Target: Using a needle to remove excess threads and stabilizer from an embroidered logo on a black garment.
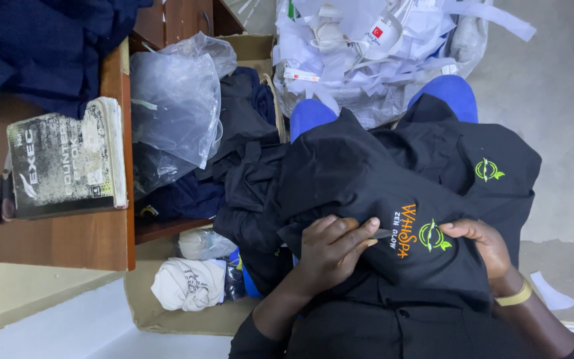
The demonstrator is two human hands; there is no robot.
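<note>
A black garment (367,179) with orange embroidered lettering and a green emblem lies over my lap, above blue trousers (450,93). My left hand (332,251) is closed around a small grey metal tool (382,234) whose tip points at the orange lettering. My right hand (481,244), with a yellow band on the wrist, presses and grips the fabric just right of the green emblem. A second green emblem (488,170) shows on a fold further right.
A wooden desk (54,239) at the left carries a worn ledger book (68,159) and dark blue cloth (41,46). Beside it are a clear plastic bag (174,106), a cardboard box (167,316) with white cloth, and a sack of paper scraps (367,46). Concrete floor (559,86) lies to the right.
</note>
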